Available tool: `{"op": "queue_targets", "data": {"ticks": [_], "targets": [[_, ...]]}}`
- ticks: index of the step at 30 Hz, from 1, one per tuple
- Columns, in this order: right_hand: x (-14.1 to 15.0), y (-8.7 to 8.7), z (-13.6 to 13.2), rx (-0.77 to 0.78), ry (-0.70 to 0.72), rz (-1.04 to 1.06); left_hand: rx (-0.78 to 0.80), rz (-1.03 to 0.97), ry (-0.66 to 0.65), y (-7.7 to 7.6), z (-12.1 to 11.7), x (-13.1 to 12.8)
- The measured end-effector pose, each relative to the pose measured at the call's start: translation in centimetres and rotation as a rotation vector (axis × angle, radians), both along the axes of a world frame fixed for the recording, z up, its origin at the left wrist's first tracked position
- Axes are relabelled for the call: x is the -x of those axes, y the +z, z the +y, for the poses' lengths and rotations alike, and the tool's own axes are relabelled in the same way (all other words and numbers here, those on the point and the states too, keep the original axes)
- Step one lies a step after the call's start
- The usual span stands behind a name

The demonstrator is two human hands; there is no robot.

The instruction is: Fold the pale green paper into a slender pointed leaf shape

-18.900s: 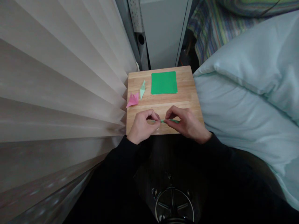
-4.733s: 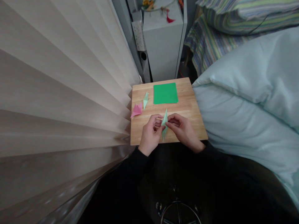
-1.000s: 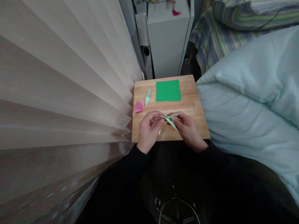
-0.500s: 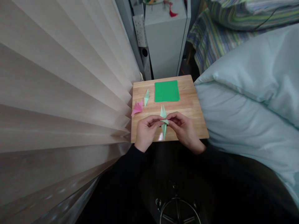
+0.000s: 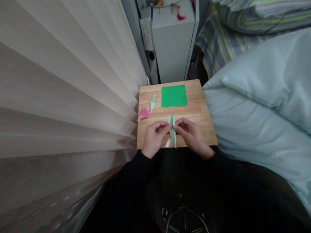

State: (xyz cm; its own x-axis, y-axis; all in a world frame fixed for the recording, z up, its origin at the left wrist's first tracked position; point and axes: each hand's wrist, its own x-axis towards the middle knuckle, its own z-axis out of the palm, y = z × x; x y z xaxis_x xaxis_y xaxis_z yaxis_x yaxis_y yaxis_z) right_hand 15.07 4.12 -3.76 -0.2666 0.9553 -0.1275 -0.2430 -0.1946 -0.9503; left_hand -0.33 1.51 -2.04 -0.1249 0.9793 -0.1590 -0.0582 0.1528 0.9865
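Observation:
Between my two hands, over the near part of the small wooden table [image 5: 199,119], is a light green origami piece [image 5: 173,132] with long narrow points. My left hand [image 5: 155,136] pinches its left side between thumb and fingers. From the other side my right hand [image 5: 190,134] pinches it too, the two thumb tips close together. One point reaches down toward the table's front edge, and shorter points stick up beyond the fingers. Parts of the folds are hidden behind the fingertips.
Green square sheets [image 5: 174,95] lie at the back of the table. A second light green folded piece [image 5: 153,103] and a pink folded piece [image 5: 143,112] rest at the left. A pleated curtain [image 5: 97,97] hangs left; a bed with a pale blue quilt [image 5: 255,97] is right.
The light green piece has turned in my fingers: its flap that lay across the middle no longer shows crosswise, and its lower point now slants right. Both hands keep their pinch.

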Motion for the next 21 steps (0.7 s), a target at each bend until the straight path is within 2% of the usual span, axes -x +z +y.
{"op": "queue_targets", "data": {"ticks": [8, 21], "targets": [[0.23, 0.13, -0.56, 0.001, -0.065, -0.043, -0.054, 0.100, 0.021, 0.56, -0.28, -0.45], [0.33, 0.60, -0.99, -0.054, -0.138, 0.062, -0.071, 0.042, 0.021, 0.98, -0.39, -0.65]]}}
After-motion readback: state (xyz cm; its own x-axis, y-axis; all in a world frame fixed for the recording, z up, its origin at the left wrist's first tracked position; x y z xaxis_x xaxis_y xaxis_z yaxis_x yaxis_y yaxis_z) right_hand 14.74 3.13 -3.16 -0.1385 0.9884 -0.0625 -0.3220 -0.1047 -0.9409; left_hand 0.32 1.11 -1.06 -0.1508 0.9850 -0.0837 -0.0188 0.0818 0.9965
